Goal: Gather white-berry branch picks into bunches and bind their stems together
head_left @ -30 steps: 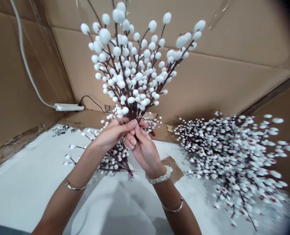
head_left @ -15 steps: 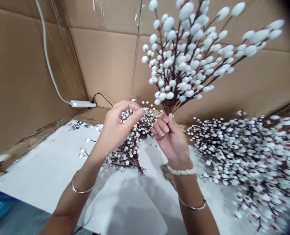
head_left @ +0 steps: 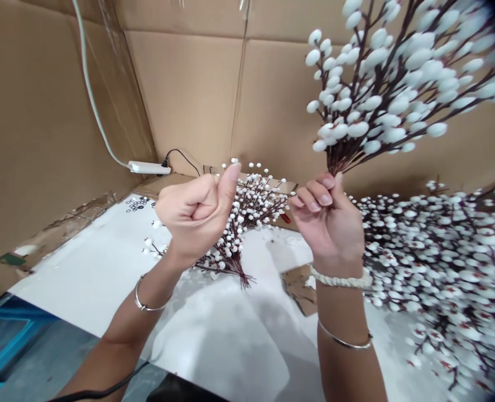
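White berry bundle: stems pinched by right hand
Left hand: closed fist, thumb up, nothing visible held

The left hand is curled into a fist, thumb up, with nothing visible in it. The right hand raises a bundle of white berry stems, its fingertips pinching the dark stems where they gather. Between the hands and behind them, a smaller berry spray lies on the white surface. A large berry heap spreads just beyond the right hand. Behind stands a cardboard wall, with a white power strip at its foot.
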`<state>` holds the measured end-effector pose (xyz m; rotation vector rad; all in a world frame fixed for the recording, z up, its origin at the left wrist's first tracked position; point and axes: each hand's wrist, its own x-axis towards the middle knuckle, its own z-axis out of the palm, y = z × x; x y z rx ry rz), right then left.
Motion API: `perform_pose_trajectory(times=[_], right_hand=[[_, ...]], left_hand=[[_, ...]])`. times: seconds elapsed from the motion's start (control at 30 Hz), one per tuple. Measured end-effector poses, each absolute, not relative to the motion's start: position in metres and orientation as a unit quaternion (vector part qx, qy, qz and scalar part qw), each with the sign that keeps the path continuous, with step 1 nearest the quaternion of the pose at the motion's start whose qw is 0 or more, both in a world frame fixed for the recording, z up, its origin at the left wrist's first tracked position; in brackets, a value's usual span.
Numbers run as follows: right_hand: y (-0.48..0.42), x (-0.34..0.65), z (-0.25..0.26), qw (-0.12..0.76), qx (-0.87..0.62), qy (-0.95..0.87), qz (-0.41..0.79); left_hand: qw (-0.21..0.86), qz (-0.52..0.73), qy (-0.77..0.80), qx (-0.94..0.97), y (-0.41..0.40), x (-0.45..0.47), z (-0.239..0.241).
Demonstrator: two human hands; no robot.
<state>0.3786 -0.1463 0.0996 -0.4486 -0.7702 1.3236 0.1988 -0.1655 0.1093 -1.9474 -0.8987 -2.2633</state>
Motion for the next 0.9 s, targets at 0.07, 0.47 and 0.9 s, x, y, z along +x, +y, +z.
perform_pose_trajectory(times=[0.07,0.47,0.9], right_hand=[[-0.146,0.384,0.099,0.702,-0.192,-0.362,0.582],[-0.150,0.405,0.105,0.736,-0.169,-0.362,0.547],[-0.151,0.412,0.110,0.749,-0.117,-0.299,0.580]], left_hand=[[0.028,-0.707,-0.302,-0.639,-0.163,0.201,0.105],[0.126,-0.631,-0.253,-0.722,-0.151,0.204,0.095],[0.305,-0.391,-0.393,-0.774,-0.089,0.121,0.084]])
